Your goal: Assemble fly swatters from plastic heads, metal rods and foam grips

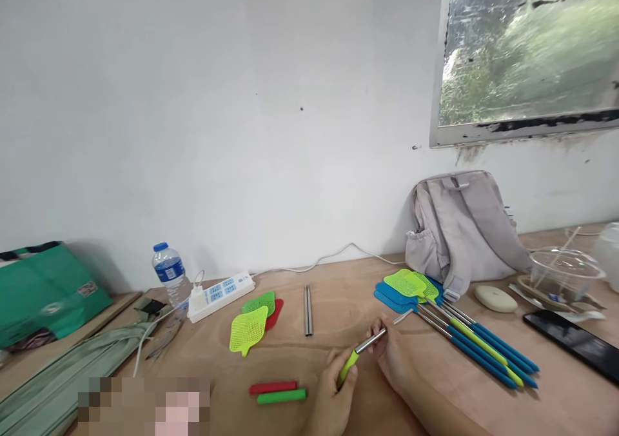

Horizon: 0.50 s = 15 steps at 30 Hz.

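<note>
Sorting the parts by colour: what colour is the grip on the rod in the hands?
Lime green grip, on a silver metal rod; the head view shows it.

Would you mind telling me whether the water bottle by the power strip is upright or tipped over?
Upright: the water bottle stands with its blue cap on top.

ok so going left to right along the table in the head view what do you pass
green bag → water bottle → power strip → loose swatter heads → metal rods → finished swatters → backpack → phone
</note>
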Available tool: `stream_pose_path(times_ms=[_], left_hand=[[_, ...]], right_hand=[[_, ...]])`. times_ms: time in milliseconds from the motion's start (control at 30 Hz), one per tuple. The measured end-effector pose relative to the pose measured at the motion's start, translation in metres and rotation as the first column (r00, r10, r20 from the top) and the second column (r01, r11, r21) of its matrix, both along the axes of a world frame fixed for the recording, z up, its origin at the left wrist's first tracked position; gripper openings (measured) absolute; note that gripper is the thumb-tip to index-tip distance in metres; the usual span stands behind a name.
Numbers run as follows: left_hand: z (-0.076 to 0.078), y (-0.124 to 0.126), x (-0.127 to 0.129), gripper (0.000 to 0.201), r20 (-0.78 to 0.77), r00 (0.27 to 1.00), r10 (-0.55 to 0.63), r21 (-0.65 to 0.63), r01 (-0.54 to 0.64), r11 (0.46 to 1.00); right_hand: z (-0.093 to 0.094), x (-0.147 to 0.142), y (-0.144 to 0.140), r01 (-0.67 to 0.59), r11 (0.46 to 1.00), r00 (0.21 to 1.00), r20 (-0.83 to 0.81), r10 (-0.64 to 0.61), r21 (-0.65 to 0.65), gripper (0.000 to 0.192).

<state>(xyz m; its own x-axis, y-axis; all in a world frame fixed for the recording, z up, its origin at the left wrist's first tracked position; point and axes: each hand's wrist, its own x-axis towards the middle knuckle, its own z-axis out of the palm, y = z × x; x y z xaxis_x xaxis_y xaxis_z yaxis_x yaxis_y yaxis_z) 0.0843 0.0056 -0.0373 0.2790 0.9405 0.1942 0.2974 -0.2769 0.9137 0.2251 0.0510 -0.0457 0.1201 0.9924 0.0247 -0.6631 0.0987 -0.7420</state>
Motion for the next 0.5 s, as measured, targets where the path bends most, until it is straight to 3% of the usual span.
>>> stream_pose_path(times_ms=[167, 233, 367, 500], left_hand=[[0.004, -0.005, 0.002, 0.040, -0.063, 0.998, -0.004, 0.050, 0.008, 0.999], [-0.001, -0.005, 0.002, 0.036, -0.067, 0.998, 0.018, 0.095, -0.012, 0.995], [-0.015, -0.002, 0.003, 0.029, 0.063, 0.995, 0.081, 0.060, -0.085, 0.995], [-0.018, 0.002, 0.004, 0.029, 0.177, 0.957, 0.231, 0.023, -0.238, 0.971]], right_hand=[[-0.005, 0.008, -0.002, 0.147, 0.989, 0.925, 0.351, -0.148, 0.030, 0.039], [-0.007, 0.009, -0.004, 0.134, 0.990, 0.884, 0.448, -0.136, 0.037, 0.041], [-0.012, -0.005, -0.012, 0.025, 0.999, 0.902, 0.430, -0.034, 0.027, 0.038], [-0.014, -0.023, -0.012, -0.062, 0.998, 0.960, 0.272, 0.063, -0.013, 0.020]])
